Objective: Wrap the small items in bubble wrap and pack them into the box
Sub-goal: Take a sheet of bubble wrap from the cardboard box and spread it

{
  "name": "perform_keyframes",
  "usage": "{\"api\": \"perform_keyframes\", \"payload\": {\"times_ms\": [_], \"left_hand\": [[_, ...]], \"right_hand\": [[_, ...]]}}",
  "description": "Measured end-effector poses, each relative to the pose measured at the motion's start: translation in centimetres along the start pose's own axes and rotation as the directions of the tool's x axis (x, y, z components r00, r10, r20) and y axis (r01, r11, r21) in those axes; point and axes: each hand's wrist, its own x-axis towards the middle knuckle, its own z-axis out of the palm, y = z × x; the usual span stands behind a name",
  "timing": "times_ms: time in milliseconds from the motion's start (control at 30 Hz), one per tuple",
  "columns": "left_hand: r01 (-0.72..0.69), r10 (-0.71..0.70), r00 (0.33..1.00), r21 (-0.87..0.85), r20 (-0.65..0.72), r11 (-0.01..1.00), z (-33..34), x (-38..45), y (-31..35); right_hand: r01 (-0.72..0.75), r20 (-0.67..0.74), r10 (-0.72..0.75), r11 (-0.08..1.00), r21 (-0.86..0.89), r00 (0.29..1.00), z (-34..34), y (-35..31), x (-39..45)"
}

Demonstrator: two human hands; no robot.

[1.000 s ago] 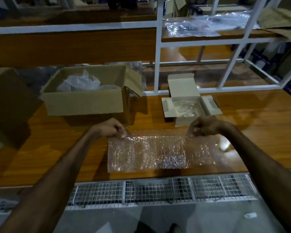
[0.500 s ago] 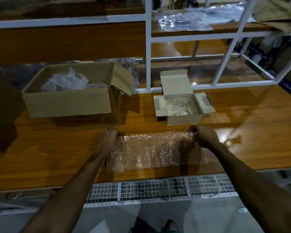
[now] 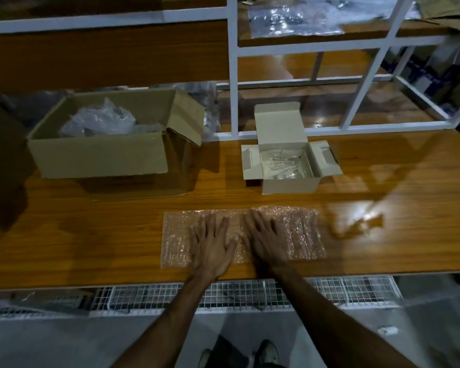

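fingers flat on bubble wrap (spread)

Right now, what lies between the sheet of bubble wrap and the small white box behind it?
In the head view, only bare wooden tabletop lies between the bubble wrap and the small white box; nothing else rests on that strip.

The clear items in the small white box are too indistinct to identify.

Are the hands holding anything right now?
No. Both the left hand and right hand lie flat, fingers straight, pressing on the bubble wrap, with no grip on it.
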Motion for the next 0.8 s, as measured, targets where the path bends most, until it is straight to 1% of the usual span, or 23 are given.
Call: {"api": "perform_keyframes", "payload": {"times_ms": [67, 167, 267, 333, 433, 533, 733, 767, 800], "left_hand": [[0.012, -0.012, 1.000, -0.011, -0.010, 1.000, -0.4, -0.2, -1.3], [0.073, -0.073, 0.997, -0.020, -0.006, 0.997, -1.0, 0.0, -3.2], [0.094, -0.095, 0.995, -0.037, -0.016, 0.995, -1.4, 0.1, -5.1], [0.097, -0.097, 0.995, -0.011, -0.028, 0.995, -1.6, 0.1, -6.4], [0.142, -0.142, 0.989, 0.004, -0.031, 0.990, -1.9, 0.1, -8.0], [0.173, -0.173, 0.985, -0.010, -0.030, 0.985, -2.0, -0.1, -8.9], [0.180, -0.181, 0.983, -0.029, -0.023, 0.983, -2.0, -0.2, -9.0], [0.182, -0.183, 0.983, -0.041, -0.029, 0.983, -2.1, -0.2, -8.9], [0.177, -0.179, 0.983, -0.049, -0.038, 0.983, -2.1, -0.2, -8.8]], "right_hand": [[-0.071, -0.028, 0.070, 0.997, -0.020, 0.997, 0.2, 0.9, -0.3], [-0.169, -0.028, 0.170, 0.985, 0.021, 0.985, 0.2, 2.9, -0.6], [-0.225, -0.057, 0.229, 0.972, 0.069, 0.972, -0.2, 5.0, -1.4], [-0.258, -0.061, 0.262, 0.963, 0.073, 0.963, -0.7, 6.2, -2.1], [-0.317, -0.077, 0.323, 0.945, 0.081, 0.943, -1.1, 7.9, -2.9], [-0.324, -0.069, 0.333, 0.939, 0.113, 0.940, -1.2, 9.3, -3.3], [-0.335, -0.038, 0.342, 0.934, 0.128, 0.939, -1.0, 10.6, -2.8], [-0.342, -0.048, 0.352, 0.928, 0.147, 0.935, -1.1, 11.0, -2.4], [-0.340, -0.086, 0.360, 0.922, 0.182, 0.929, -1.4, 11.4, -1.9]]}}
